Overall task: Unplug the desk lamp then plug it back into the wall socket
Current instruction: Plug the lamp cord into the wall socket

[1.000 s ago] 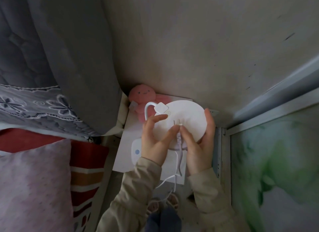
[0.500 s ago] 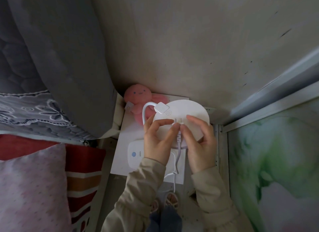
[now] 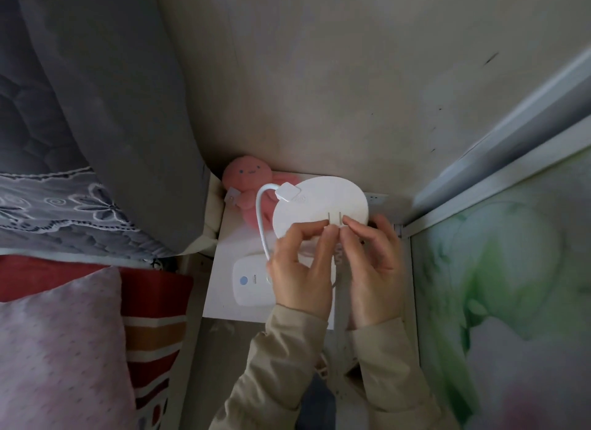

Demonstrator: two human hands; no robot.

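Note:
The white desk lamp stands on a small white bedside table [image 3: 224, 269]. Its round head [image 3: 319, 202] is seen from above, a curved neck [image 3: 260, 224] runs down to the base [image 3: 252, 284], which has a blue button. My left hand [image 3: 300, 269] and my right hand [image 3: 371, 263] pinch the white plug [image 3: 335, 223] between their fingertips, above the lamp head. The plug's two metal prongs point away from me toward the wall. Its cord [image 3: 339, 256] hangs down between my hands. A white socket [image 3: 377, 199] shows at the wall, just right of the lamp head.
A pink plush toy [image 3: 246, 180] sits in the table's back left corner. A grey quilt [image 3: 105, 109] and a pillow [image 3: 60, 349] lie on the left. A pale frame with a green-patterned panel [image 3: 499, 285] closes off the right side.
My right hand let go of the lamp head's rim and joined the left at the plug. The plug sits slightly higher, its prongs more exposed.

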